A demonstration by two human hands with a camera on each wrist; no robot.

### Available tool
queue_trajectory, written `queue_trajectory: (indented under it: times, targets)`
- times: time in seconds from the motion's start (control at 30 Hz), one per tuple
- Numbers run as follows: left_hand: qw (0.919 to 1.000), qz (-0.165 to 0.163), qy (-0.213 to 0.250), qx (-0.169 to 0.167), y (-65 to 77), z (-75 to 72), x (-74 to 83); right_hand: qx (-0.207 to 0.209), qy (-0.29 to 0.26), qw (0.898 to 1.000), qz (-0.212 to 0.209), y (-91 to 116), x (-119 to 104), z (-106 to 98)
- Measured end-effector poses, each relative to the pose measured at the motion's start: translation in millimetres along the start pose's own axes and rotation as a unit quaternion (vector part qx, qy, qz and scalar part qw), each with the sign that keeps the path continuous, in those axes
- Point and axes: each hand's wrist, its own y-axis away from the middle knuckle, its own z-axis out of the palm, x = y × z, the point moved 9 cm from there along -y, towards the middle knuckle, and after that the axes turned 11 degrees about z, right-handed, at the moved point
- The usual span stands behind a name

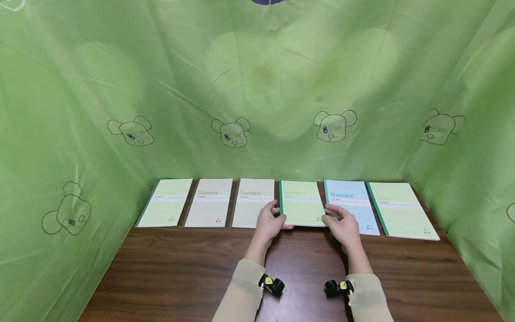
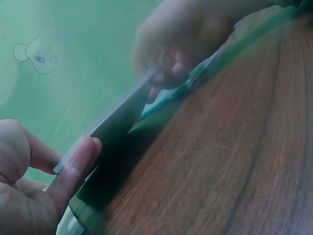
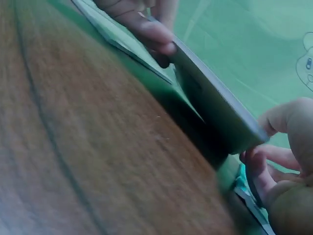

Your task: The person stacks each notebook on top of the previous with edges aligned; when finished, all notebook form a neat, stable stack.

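Observation:
A light-green notebook with a darker green spine is in both hands, fourth from the left in the row. My left hand pinches its near left corner; my right hand pinches its near right corner. In the left wrist view, the notebook is tilted with a dark gap under it, between left thumb and fingers. The right wrist view shows the notebook's near edge raised off the table. A blue notebook lies just right of it, partly behind the right hand.
Left of the held notebook lie two whitish-grey notebooks and a light-green one. Another light-green notebook ends the row at right. Green curtains with bear drawings stand behind and beside the brown wooden table.

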Motion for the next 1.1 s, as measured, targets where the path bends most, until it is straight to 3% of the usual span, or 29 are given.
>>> queue_trajectory:
  times: [0.13, 0.33, 0.53, 0.7, 0.87, 1.1]
  targets:
    - [0.9998, -0.002, 0.018, 0.001, -0.4, -0.8, 2.7, -0.027, -0.061, 0.997, 0.038, 3, 1, -1]
    - [0.9994, 0.002, 0.035, 0.002, 0.2, 1.4, 9.5, -0.072, -0.149, 0.983, 0.074, -3, 8, 4]
    - [0.9992, 0.014, 0.036, -0.012, 0.9, 6.0, 12.3, -0.102, -0.172, 0.977, 0.073, -7, 13, 7]
    - [0.9992, 0.03, 0.016, -0.022, -0.4, 3.6, 12.0, -0.093, -0.168, 0.979, 0.063, -8, 15, 4]
    - [0.9981, 0.044, -0.03, -0.03, -2.9, -6.7, 19.2, -0.085, -0.161, 0.982, 0.047, -8, 14, 11]
    - [0.9928, 0.07, -0.088, -0.042, -4.5, -32.3, 35.0, -0.109, -0.186, 0.976, 0.016, -2, 1, 35]
